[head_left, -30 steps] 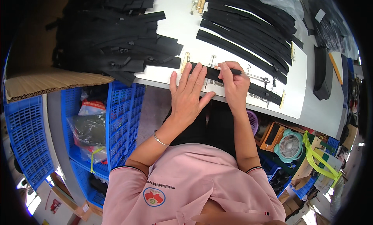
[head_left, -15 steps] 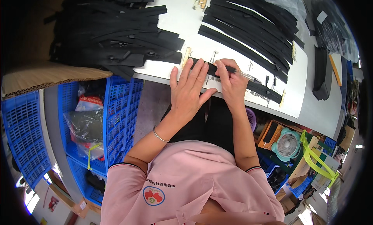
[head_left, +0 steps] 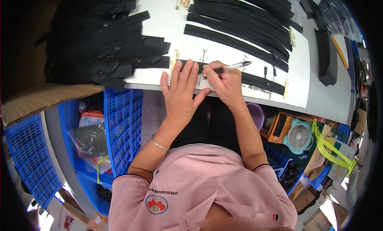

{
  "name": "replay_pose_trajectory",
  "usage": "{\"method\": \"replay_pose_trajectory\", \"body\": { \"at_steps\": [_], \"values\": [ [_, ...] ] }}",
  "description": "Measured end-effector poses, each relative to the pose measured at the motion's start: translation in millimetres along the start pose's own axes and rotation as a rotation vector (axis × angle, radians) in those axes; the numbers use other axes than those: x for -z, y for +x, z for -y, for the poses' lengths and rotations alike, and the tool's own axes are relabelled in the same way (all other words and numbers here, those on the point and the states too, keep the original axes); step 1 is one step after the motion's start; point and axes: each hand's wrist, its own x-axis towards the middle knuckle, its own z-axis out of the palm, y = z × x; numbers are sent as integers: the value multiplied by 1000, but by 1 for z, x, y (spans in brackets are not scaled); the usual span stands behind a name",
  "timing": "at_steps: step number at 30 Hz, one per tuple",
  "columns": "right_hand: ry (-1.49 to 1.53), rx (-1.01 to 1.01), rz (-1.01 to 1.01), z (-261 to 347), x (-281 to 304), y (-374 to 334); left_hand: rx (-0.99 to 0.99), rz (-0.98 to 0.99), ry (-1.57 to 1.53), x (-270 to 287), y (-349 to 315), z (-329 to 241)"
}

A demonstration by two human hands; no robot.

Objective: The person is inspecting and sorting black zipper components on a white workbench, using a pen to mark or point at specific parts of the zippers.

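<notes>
Here's the right hand (head_left: 224, 82), thumb and fingers pinching a slim pen with a clear barrel and black ends (head_left: 235, 66), slanted over a long black fabric strip (head_left: 260, 82). The left hand (head_left: 181, 93) lies flat, fingers spread, on that strip's left part! The strip stretches along the near edge of a white flat board (head_left: 297, 59); beyond it, more black fabric strips (head_left: 239, 15) lie side by side, and leftward sprawls a layered black fabric heap (head_left: 91, 51).

the left hand (head_left: 179, 94) lies flat, its thumb (head_left: 201, 97) stuck out; the right hand (head_left: 227, 84) curls in a pinch.
</notes>
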Motion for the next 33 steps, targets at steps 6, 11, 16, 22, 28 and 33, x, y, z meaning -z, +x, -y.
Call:
{"method": "replay_pose_trajectory", "body": {
  "at_steps": [6,11,16,22,28,33],
  "values": [
    [114,-68,-197,11,41,-18,10,19,8,-1,-2,2],
    [-27,-138,-363,-14,78,-27,0,47,-6,2,-1,0],
    [-21,-116,-360,-24,78,-28,12,77,6,5,1,-8],
    [-49,-114,-352,-18,76,-26,-180,179,-178,-3,15,-57],
    [-58,-93,-366,-26,72,-26,-191,165,-178,-16,20,-67],
    [-30,3,-322,-27,80,-29,-170,172,-174,-17,19,-66]
  ]
}}
